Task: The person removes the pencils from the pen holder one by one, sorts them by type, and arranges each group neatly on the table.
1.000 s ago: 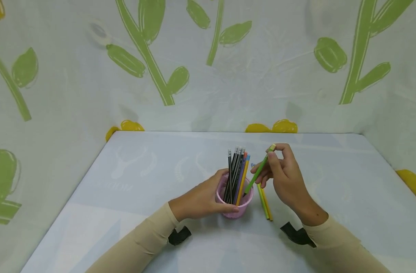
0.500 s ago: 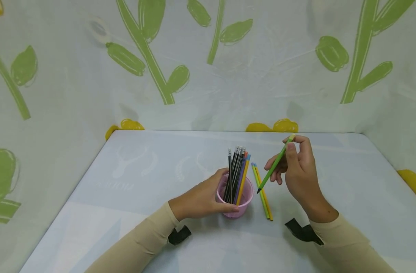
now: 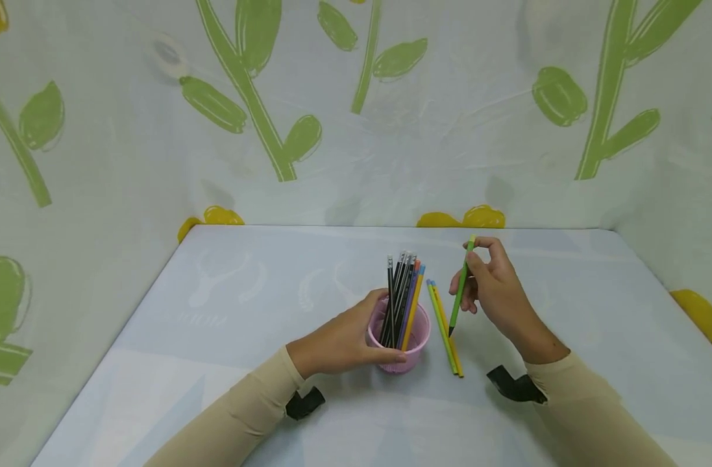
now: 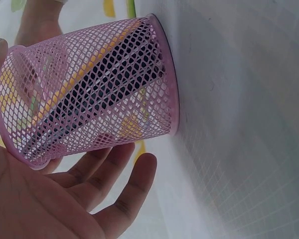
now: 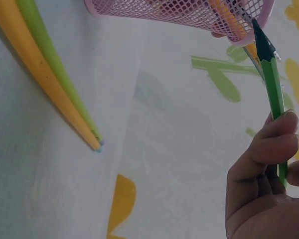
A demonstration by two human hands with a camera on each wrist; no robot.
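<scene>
My left hand [image 3: 346, 334] grips a pink mesh pencil cup [image 4: 89, 84] around its rim, thumb on the near side and fingers behind. Several black pencils [image 3: 395, 301] lean inside it, with a purple one and a yellow pencil [image 3: 415, 308] among them. Beside the cup, my right hand [image 3: 498, 295] pinches a green pencil [image 3: 462, 288] near its pale end. The dark sharpened point [image 5: 262, 42] aims downward, overlapping two pencils on the table in the head view. Those two, a yellow-green pencil [image 3: 441, 327] and a yellow pencil [image 3: 456, 355], lie side by side.
The table [image 3: 227, 389] has a pale printed cover. Behind it rises a white cloth wall [image 3: 461, 149] with green leaf and yellow flower prints. Black straps [image 3: 515, 386] hang at both wrists.
My right hand lifted the green pencil away from the cup to the right, then came slightly back left and lower, turning the pencil more upright. My left hand stayed on the cup.
</scene>
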